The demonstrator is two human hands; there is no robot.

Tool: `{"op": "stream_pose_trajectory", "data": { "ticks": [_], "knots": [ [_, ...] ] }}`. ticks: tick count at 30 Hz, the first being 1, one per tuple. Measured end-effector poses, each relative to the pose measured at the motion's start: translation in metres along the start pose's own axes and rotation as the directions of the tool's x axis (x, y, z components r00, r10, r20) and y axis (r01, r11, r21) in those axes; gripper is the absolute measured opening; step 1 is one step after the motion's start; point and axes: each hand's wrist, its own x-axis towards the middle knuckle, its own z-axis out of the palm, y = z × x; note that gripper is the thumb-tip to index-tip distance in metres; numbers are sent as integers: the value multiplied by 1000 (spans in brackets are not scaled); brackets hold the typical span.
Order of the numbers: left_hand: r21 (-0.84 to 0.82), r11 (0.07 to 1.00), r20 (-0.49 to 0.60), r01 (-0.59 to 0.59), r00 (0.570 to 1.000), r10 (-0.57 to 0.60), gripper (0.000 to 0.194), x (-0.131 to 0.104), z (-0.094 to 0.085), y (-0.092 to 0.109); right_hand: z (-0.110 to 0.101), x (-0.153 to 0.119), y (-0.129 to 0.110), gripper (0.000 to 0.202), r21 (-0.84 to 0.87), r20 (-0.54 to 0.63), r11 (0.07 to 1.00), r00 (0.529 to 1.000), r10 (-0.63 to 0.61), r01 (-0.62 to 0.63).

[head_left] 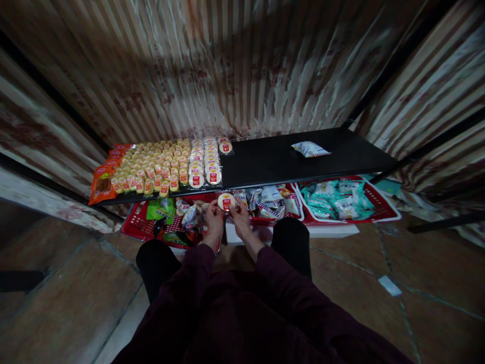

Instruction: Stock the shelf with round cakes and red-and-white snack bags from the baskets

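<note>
A round, pale packaged snack with a red label (226,201) is held between both hands, in front of the black shelf's front edge. My left hand (214,217) grips its left side, and my right hand (239,216) has closed on its right side. Beyond them on the black shelf (265,159), two columns of similar round packs (204,162) stand beside rows of small yellow packs (151,167). One more round pack (225,146) lies at the back, right of those columns.
Orange packs (104,179) lie at the shelf's left end, a white pouch (309,149) farther right. Below sit red baskets (138,222) of mixed snacks and a red-and-white basket (388,210) of teal packs (337,198). My knees flank my hands.
</note>
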Motion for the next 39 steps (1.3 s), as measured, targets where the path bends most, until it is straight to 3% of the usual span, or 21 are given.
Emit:
{"op": "stream_pose_trajectory", "data": {
  "ticks": [4, 9, 16, 21, 29, 34, 39],
  "knots": [
    [1, 1000, 19, -7, 1000, 7, 31, 5, 9, 11, -1, 11, -8, 57, -74, -49, 997, 998, -34, 30],
    [94, 990, 7, -105, 994, 105, 31, 13, 20, 24, -4, 32, -16, 50, -236, -44, 960, 985, -166, 151],
    [182, 971, -38, -158, 985, 167, 31, 29, 42, 26, -12, 62, -18, 50, -393, -57, 896, 967, -249, 208],
    [263, 954, -92, -146, 980, 175, 30, 39, 53, 29, -8, 76, -23, 55, -344, -91, 922, 971, -221, 177],
    [163, 976, -80, -143, 984, 157, 24, 59, 66, 32, -3, 103, -32, 50, -236, -155, 963, 973, -170, 130],
    [212, 966, -34, -148, 987, 158, 26, 70, 73, 42, -2, 122, -39, 36, -275, -123, 941, 964, -236, 195],
    [282, 948, -3, -148, 988, 155, 33, 81, 83, 58, -1, 145, -44, 35, -345, -125, 916, 957, -262, 206]
  ]
}}
